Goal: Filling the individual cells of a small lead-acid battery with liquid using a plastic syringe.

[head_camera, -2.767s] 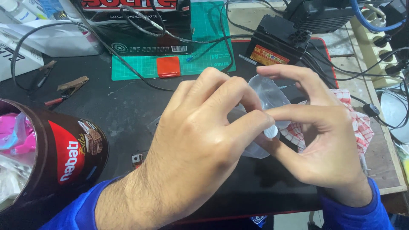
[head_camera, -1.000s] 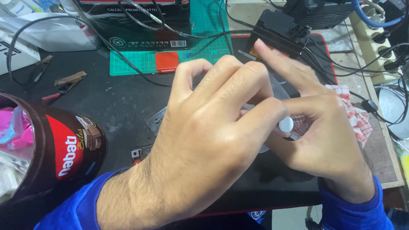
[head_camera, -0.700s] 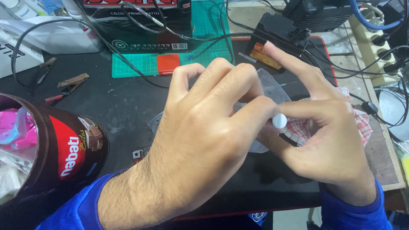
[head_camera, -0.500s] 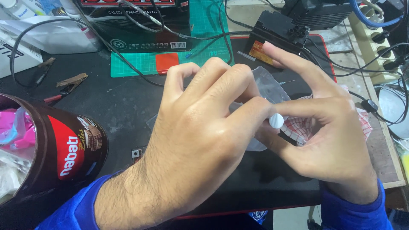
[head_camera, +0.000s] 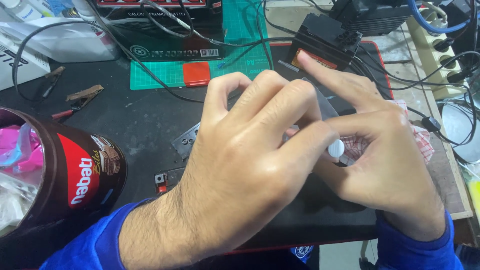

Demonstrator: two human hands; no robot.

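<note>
Black work mat (head_camera: 140, 120) covers the bench, as seen from the head camera. Left hand (head_camera: 250, 170) and right hand (head_camera: 380, 155) meet above it, fingers pressed together, pinching a clear plastic piece (head_camera: 322, 102) with a small white button-like part (head_camera: 336, 148). Left of the hands lies a brown snack canister (head_camera: 75, 175); beyond them, a black battery (head_camera: 325, 40)

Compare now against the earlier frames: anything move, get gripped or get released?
Little changed. The left hand and right hand remain pressed together over the clear plastic piece, the small white round part still between the fingertips. The right index finger, curled at first, has straightened and now points toward the black box. Nothing was let go. The brown canister, green cutting mat and cables stayed put.
</note>
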